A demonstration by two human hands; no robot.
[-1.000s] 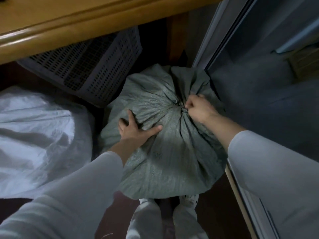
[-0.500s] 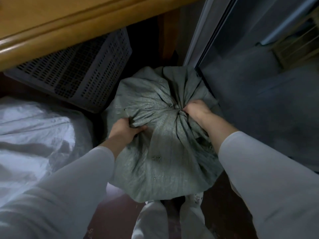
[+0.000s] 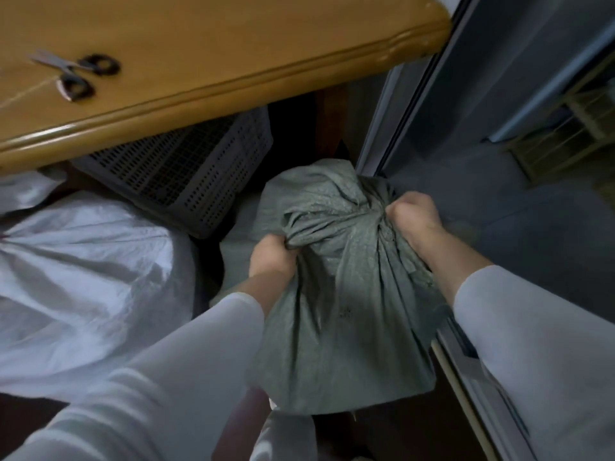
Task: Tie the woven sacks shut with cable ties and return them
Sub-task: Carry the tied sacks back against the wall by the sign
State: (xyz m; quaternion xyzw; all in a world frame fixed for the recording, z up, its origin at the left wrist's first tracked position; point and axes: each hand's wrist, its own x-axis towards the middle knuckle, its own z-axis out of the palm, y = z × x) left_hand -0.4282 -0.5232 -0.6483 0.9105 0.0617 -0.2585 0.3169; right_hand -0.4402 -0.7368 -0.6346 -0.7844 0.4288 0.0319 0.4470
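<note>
Gripping the green sack (image 3: 346, 314) at centre frame, my left hand (image 3: 270, 257) and right hand (image 3: 412, 217) bunch fistfuls of cloth for carrying.

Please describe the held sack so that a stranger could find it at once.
Below the wooden table, near a perforated crate, lie sacks. The one meant is gripped by the left hand and the right hand. It is the grey-green sack; the white sack is its neighbour.
</note>
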